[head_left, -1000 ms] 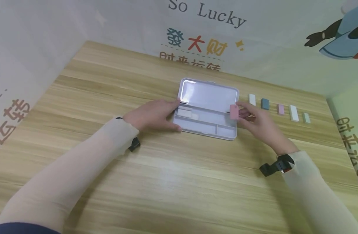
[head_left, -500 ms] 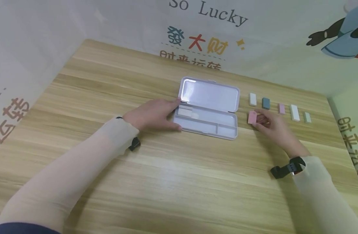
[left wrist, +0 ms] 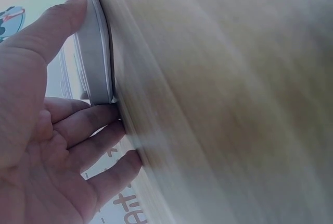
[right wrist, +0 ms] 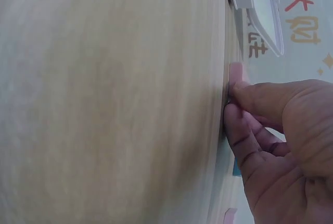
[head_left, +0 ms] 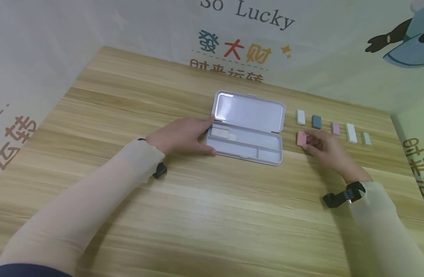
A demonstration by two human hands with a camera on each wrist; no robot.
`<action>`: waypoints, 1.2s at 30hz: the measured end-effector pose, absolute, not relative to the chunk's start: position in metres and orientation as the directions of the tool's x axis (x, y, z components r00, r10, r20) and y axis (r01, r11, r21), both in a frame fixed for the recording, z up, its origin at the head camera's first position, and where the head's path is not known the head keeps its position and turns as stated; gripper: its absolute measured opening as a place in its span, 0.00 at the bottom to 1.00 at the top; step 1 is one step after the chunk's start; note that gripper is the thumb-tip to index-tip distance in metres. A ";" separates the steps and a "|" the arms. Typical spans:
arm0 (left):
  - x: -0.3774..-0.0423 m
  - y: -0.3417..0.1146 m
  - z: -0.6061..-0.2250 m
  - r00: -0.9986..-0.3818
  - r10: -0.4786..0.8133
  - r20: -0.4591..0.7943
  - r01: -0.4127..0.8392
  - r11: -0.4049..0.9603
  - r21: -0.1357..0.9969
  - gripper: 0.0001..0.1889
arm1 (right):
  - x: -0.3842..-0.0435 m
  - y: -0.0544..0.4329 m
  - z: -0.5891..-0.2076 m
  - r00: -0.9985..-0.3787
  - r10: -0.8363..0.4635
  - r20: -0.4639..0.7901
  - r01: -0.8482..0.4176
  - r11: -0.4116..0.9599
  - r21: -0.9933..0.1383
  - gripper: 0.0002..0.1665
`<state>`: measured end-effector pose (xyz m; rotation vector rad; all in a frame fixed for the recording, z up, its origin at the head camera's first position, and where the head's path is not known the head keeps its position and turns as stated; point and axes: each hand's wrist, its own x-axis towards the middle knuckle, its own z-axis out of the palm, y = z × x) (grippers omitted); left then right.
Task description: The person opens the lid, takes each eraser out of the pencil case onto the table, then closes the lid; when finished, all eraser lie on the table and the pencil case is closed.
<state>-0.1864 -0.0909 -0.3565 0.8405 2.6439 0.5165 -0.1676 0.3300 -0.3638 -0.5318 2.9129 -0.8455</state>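
Observation:
A pale lilac pencil case (head_left: 270, 156) lies on the table with its lid raised back. My left hand (head_left: 182, 134) holds the case's left end, the thumb along the front wall and the fingers at the side and hinge. Inside the rear compartment, at the left, are a white eraser (head_left: 219, 133) and a smaller pale piece (head_left: 232, 137). To the right of the case, my right hand (head_left: 324, 148) pinches a pink eraser (head_left: 301, 138) between thumb and fingers. In the right wrist view this eraser (right wrist: 236, 73) is at the tabletop, its far part hidden by the fingertips.
Behind and right of the right hand stands a row of erasers: a white one (head_left: 300, 117), a blue one (head_left: 316, 122), a smaller pink one (head_left: 335, 128), a long white one (head_left: 351, 133) and a pale green one (head_left: 366, 138). A printed cloth (head_left: 156, 34) borders the wooden table (head_left: 184, 215).
My right hand has carried the pink eraser from over the case's right end rightward and down to the table, in front of the row. The left hand has stayed at the case.

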 end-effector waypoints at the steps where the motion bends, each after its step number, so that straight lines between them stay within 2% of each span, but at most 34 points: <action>1: -0.186 -0.091 -0.356 -0.776 0.602 -0.187 0.487 0.761 0.428 0.56 | -0.168 0.331 -0.364 -0.938 -0.344 0.031 -0.307 0.789 -0.532 0.25; 10: -0.185 -0.091 -0.356 -0.777 0.602 -0.186 0.488 0.762 0.426 0.56 | -0.172 0.334 -0.363 -0.940 -0.330 -0.088 -0.236 0.814 -0.532 0.27; 16: -0.186 -0.091 -0.357 -0.780 0.596 -0.189 0.482 0.766 0.426 0.56 | -0.172 0.334 -0.363 -0.942 -0.321 -0.095 -0.221 0.810 -0.542 0.28; 28: -0.186 -0.092 -0.357 -0.776 0.601 -0.190 0.484 0.761 0.433 0.57 | -0.167 0.336 -0.368 -0.948 -0.320 0.008 -0.261 0.760 -0.595 0.28; 36: -0.187 -0.092 -0.357 -0.777 0.600 -0.189 0.480 0.760 0.439 0.56 | -0.162 0.312 -0.358 -0.924 -0.341 0.173 -0.382 0.805 -0.454 0.23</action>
